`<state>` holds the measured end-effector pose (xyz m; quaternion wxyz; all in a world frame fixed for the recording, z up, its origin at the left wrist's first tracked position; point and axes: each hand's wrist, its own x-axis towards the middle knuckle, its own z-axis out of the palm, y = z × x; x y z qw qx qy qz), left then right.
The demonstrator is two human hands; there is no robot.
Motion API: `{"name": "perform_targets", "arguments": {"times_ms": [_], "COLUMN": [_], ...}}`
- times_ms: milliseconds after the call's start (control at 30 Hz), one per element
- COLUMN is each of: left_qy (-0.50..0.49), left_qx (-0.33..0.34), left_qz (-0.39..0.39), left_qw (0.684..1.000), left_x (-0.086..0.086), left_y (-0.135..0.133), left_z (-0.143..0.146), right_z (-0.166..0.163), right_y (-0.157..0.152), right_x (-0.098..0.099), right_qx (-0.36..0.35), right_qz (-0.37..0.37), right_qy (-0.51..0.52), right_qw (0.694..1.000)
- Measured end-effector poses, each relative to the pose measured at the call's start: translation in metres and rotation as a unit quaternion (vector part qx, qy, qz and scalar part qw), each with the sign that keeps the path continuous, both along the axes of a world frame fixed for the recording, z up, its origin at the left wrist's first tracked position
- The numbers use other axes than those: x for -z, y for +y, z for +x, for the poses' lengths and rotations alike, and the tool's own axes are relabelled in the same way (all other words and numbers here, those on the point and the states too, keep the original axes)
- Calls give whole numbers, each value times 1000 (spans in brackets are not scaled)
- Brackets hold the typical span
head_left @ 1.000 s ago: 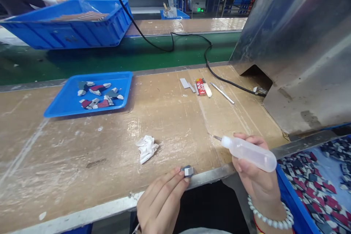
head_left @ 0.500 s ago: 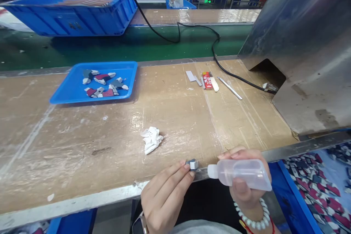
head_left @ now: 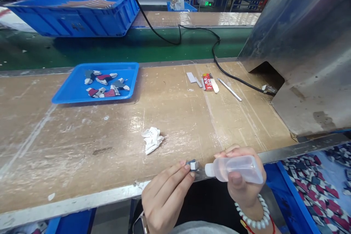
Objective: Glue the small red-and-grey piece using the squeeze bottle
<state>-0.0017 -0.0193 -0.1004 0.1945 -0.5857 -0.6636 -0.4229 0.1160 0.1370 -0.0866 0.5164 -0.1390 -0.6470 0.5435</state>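
Observation:
My left hand [head_left: 164, 197] pinches a small grey and white plastic part [head_left: 192, 164] at the table's near edge. In my right hand [head_left: 242, 186] lies a clear squeeze bottle [head_left: 236, 169], held sideways with its nozzle pointing left, right beside the part. A bead bracelet sits on my right wrist. A crumpled white cloth [head_left: 152, 139] rests on the wooden table [head_left: 82, 142] just beyond my left hand.
A shallow blue tray [head_left: 71, 95] with several painted parts sits at the back left. A red pack [head_left: 207, 81] and a thin rod [head_left: 229, 89] lie at the back. A metal housing [head_left: 309, 51] fills the right. A blue bin [head_left: 318, 186] of parts stands lower right. Another person's arm reaches a blue crate [head_left: 79, 14].
My right hand has turned the bottle from pointing up-left over the table down to level, and brought its nozzle close to the part. My left hand has stayed put.

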Motion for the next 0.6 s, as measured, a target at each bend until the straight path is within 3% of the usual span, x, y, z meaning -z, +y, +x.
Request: {"name": "perform_targets", "arguments": {"times_ms": [200, 467, 600], "left_qy": [-11, -82, -47], "left_qx": [9, -25, -49], "left_qz": [3, 44, 49], "left_qw": [1000, 995, 996], "left_x": [-4, -6, -14], "left_y": [1, -3, -7], "left_z": [1, 6, 4], "right_z": [3, -6, -7], "right_y": [0, 3, 1], "right_x": [4, 2, 3], "right_qx": [-1, 76, 84], "right_qz": [-40, -132, -140], "right_qy": [-6, 93, 93], "right_qw": [999, 984, 982]}}
